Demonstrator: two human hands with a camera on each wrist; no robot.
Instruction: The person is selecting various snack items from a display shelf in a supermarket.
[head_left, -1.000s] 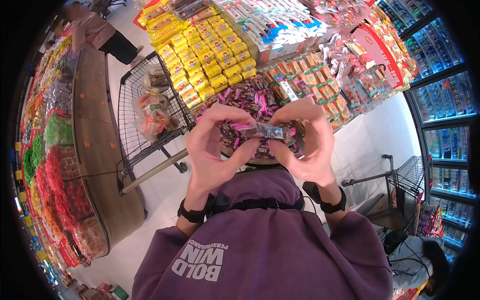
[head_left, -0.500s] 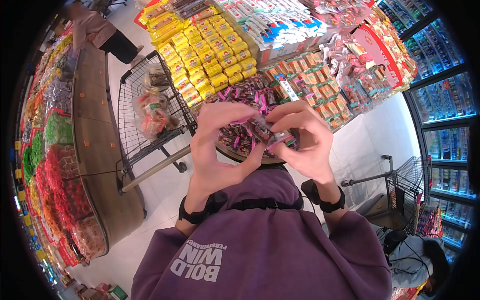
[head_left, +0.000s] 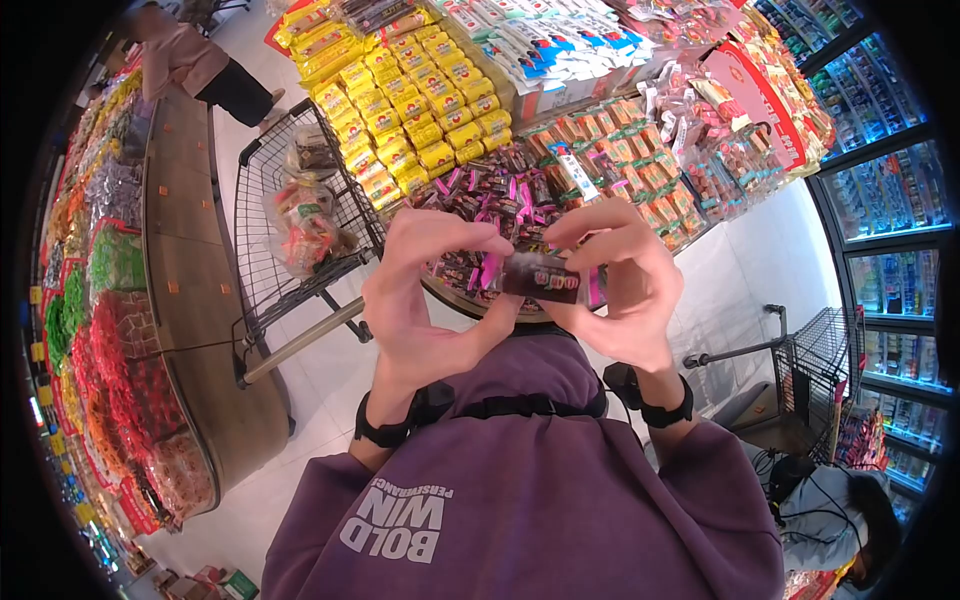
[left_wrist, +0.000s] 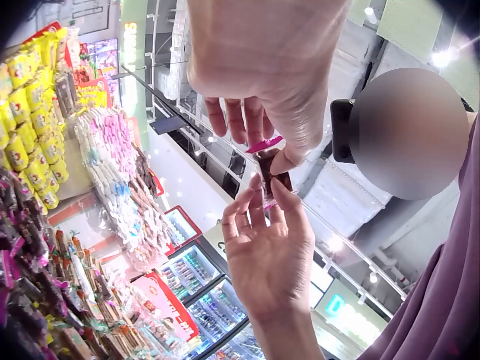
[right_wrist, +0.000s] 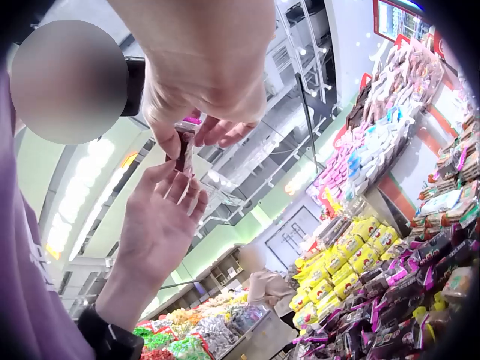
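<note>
A small dark wrapped snack (head_left: 541,279) with pink ends is pinched between both hands, its printed side facing up in the head view. My left hand (head_left: 425,290) grips one end between thumb and fingertips. At the opposite end, my right hand (head_left: 630,285) does the same. The left wrist view shows the dark packet (left_wrist: 271,172) with a pink edge between the two thumbs. Just beyond and below the hands lies a heap of similar dark-and-pink packets (head_left: 505,190).
Behind the heap are stacked yellow packets (head_left: 425,110), orange-brown packets (head_left: 655,185) and white-blue packets (head_left: 560,50). A shopping cart (head_left: 300,210) holding bags stands at the left, another cart (head_left: 815,375) at the right. A person (head_left: 195,65) is at the upper left.
The packet was turned between the fingers, from level to slanted and then nearly level, with its printed face now up. Both hands stay in about the same place.
</note>
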